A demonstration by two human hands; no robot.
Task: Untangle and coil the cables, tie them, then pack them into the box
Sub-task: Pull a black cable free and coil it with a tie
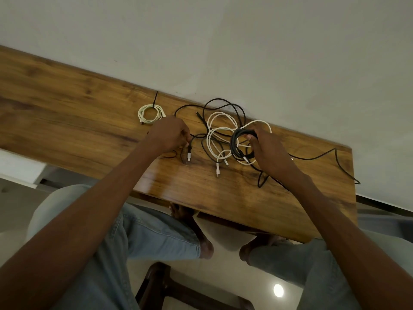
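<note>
Wooden table (67, 104) running diagonally from the upper left to the lower right of the frame, against a pale wall (268, 41). Left hand (171, 134) at frame centre, fingers curled, pinching a black cable (189, 151) just above its silver plug. Right hand (266, 151) right of centre, fingers and thumb closed round a partly wound black coil (234, 139). Between and behind the hands, loose white cable (214, 130) tangled with black loops (223, 104). Left of the left hand, near the wall edge, a finished white coil (150, 114) bound with a black tie (154, 99). Another black lead (335, 153) trailing off the table's right end. Blue jeans (156, 238) below.
</note>
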